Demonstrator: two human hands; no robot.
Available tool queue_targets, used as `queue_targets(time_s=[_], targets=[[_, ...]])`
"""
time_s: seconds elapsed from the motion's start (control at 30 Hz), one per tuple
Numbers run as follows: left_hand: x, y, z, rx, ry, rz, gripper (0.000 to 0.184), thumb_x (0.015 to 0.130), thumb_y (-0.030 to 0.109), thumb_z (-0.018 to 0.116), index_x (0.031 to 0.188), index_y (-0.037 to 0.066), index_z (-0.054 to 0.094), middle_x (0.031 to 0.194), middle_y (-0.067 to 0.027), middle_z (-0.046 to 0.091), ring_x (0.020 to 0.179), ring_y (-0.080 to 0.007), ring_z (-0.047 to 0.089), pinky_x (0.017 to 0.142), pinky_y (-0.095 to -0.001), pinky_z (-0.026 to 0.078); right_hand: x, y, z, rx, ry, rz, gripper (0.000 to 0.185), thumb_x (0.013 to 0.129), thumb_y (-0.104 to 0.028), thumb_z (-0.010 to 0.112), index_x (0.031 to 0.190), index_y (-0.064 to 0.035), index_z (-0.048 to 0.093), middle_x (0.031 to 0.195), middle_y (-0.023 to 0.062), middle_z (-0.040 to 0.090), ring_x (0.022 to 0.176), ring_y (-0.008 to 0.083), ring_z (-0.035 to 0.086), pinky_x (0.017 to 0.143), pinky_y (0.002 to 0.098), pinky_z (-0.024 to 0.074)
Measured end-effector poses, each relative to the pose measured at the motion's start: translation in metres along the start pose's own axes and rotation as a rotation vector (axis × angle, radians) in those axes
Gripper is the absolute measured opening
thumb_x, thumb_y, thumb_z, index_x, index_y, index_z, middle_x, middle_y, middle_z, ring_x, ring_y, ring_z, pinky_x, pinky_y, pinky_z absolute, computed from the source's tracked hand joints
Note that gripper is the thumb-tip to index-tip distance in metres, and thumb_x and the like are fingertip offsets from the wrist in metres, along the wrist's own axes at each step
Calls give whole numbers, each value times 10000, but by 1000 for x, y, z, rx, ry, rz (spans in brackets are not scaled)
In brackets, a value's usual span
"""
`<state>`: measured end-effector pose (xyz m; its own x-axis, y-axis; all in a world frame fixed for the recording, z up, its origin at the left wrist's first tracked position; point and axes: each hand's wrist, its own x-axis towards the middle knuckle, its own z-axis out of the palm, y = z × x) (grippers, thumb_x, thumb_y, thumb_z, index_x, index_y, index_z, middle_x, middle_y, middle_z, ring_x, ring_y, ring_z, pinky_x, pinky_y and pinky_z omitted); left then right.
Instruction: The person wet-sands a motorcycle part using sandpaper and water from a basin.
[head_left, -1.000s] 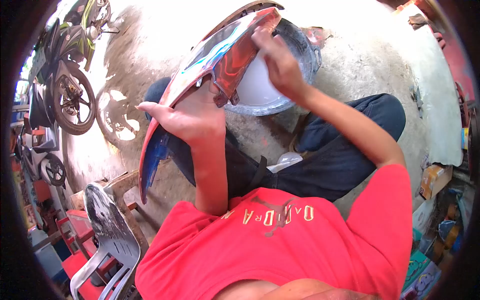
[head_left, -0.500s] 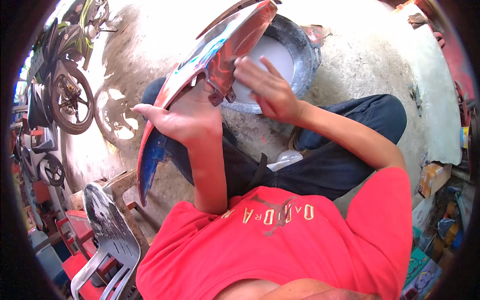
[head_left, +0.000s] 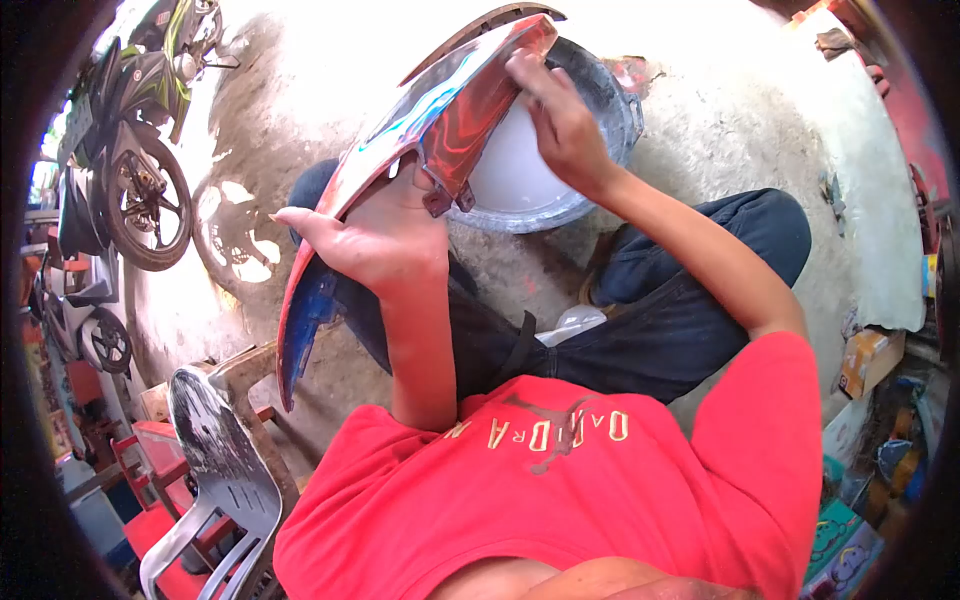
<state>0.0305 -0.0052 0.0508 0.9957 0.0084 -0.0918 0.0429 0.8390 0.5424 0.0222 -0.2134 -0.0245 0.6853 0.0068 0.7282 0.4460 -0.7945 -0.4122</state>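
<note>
A long, curved motorcycle fairing panel point(head_left: 455, 125), red with blue and white streaks, slants across my lap above the floor. My left hand point(head_left: 385, 235) supports it from below near the middle, thumb stretched out along its left side and the other fingers partly hidden behind it. Against the red face near the panel's top end, my right hand point(head_left: 560, 115) presses with bent fingers. Whatever may lie under those fingertips cannot be made out. Beneath the panel's right side stands a dark round basin point(head_left: 620, 125) holding whitish liquid point(head_left: 525, 160).
Parked motorcycles point(head_left: 145, 195) stand on the left. A worn grey plastic chair point(head_left: 225, 460) is at the lower left. My crossed legs point(head_left: 660, 330) rest on the concrete floor point(head_left: 720, 130). At right lie a pale sheet point(head_left: 880, 220) and a cardboard box point(head_left: 870, 360).
My right hand has moved up along the panel toward its top end, its fingers now more bent. The panel has shifted slightly, while my left hand keeps the same hold.
</note>
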Motion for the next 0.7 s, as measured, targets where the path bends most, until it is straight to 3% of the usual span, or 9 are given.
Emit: queue_targets(time_s=[0.03, 0.2, 0.3, 0.37, 0.43, 0.47, 0.57, 0.63, 0.7], targets=[[-1, 0, 1, -10, -20, -6, 1145, 953, 822, 217, 1432, -206, 382, 1474, -348, 452, 1412, -444, 410, 1202, -553, 277, 3, 8, 0, -26, 34, 169, 447, 972, -52, 592, 1419, -52, 589, 1466, 172, 577, 1378, 349, 536, 1185, 496, 360], [-2, 1, -6, 20, -45, -8, 1137, 956, 818, 239, 1445, -200, 374, 1493, -346, 435, 1417, -444, 408, 1192, -572, 289, 3, -50, -21, 142, -238, -386, 417, 954, -4, 594, 1370, 0, 609, 1376, 192, 634, 1323, 373, 576, 1121, 464, 445], [-3, 0, 0, 1, -46, 15, 1135, 950, 825, 259, 1439, -191, 393, 1470, -343, 463, 1398, -440, 433, 1175, -582, 306, 12, 0, -6, 97, 25, -112, 404, 962, -4, 579, 1365, 8, 609, 1363, 197, 641, 1299, 386, 588, 1103, 463, 459], [-2, -1, -4, -24, -78, -11, 1134, 950, 825, 263, 1437, -190, 394, 1466, -342, 467, 1394, -442, 436, 1174, -575, 309, 19, 31, -3, -35, 43, 87, 416, 946, 28, 564, 1359, 4, 611, 1357, 218, 637, 1276, 381, 603, 1090, 463, 473], [-1, -1, -3, -43, -88, -17, 1129, 953, 823, 260, 1437, -189, 392, 1475, -329, 465, 1395, -440, 434, 1176, -568, 308, 11, 12, -2, -26, -47, -161, 427, 950, 0, 564, 1373, -13, 613, 1387, 200, 627, 1308, 354, 592, 1120, 454, 458], [-2, -1, -3, -46, -86, -22, 1126, 954, 821, 259, 1437, -188, 390, 1479, -323, 464, 1396, -439, 433, 1177, -564, 308, 15, -17, -9, -81, -84, -347, 459, 910, -23, 589, 1368, -25, 616, 1385, 143, 646, 1260, 299, 638, 1074, 428, 512], [-4, 2, -2, 39, -12, 24, 1092, 965, 806, 268, 1455, -163, 385, 1504, -297, 449, 1395, -427, 434, 1175, -553, 312, 11, -60, -18, 176, -232, -459, 495, 895, -2, 601, 1384, -80, 624, 1417, 118, 631, 1310, 269, 610, 1115, 429, 483], [-7, 2, -1, -10, -26, -10, 1035, 978, 788, 279, 1431, -131, 430, 1477, -279, 477, 1369, -413, 459, 1158, -549, 329, 13, -20, -10, -5, -153, -411, 447, 928, -23, 572, 1371, -58, 626, 1399, 129, 639, 1292, 279, 619, 1121, 436, 472], [-10, -1, 3, -35, 0, -19, 962, 992, 758, 301, 1402, -96, 467, 1446, -263, 502, 1343, -400, 481, 1141, -544, 345, 27, 8, -13, 103, -70, 44, 385, 953, -41, 518, 1319, -1, 631, 1319, 179, 666, 1228, 353, 634, 1084, 432, 481]])
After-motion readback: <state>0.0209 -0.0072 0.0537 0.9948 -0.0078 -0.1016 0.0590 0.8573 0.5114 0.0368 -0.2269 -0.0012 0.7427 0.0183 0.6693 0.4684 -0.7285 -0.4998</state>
